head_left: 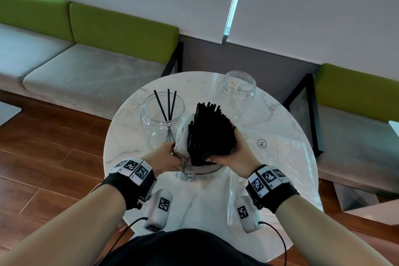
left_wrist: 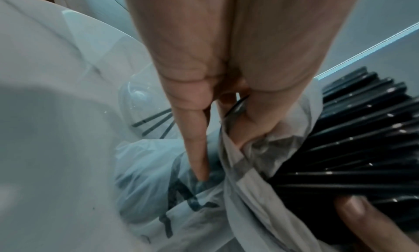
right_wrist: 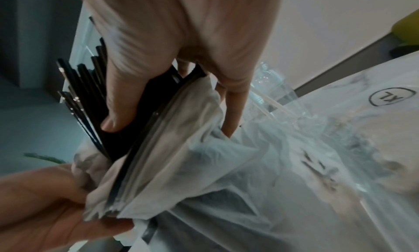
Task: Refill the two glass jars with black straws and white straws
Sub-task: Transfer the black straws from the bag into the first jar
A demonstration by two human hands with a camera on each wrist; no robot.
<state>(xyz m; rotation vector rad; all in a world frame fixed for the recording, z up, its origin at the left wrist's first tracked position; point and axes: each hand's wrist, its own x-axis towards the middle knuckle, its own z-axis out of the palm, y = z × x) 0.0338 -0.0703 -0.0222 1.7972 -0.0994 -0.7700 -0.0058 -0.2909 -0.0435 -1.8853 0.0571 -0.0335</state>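
The step in hand is getting the black straws out of their packaging, ahead of loading the first jar. The right hand (head_left: 228, 153) has its grip wrapped around a thick bundle of black straws (head_left: 210, 131), thumb on one side and fingers on the other, as the right wrist view shows plainly. The left hand (head_left: 166, 157) pinches the crumpled clear plastic bag (head_left: 181, 144) at the bundle's lower end, fingers curled into the film. Both hands are above the middle of the round marble surface (head_left: 280, 119), and the straws fan upward toward 12 o'clock.

The glass jar for black straws (head_left: 163, 119) stands at about 10 o'clock from the bundle, just beside it, with only three black straws leaning inside. The second glass jar (head_left: 239, 87) sits at about 1 o'clock, farther back, holding a few pale straws; it looks nearly empty too. A second clear bag marked XL (head_left: 278, 149) lies flat at 3 o'clock; whether it holds the white straws I cannot tell for certain.

The task seems to be at an early stage. The next move likely calls for sliding the bag fully off while the right grip keeps the bundle tight, then tipping the bundle upright over the near jar's mouth and lowering it ends first, so loose straws do not splay or knock the glass.
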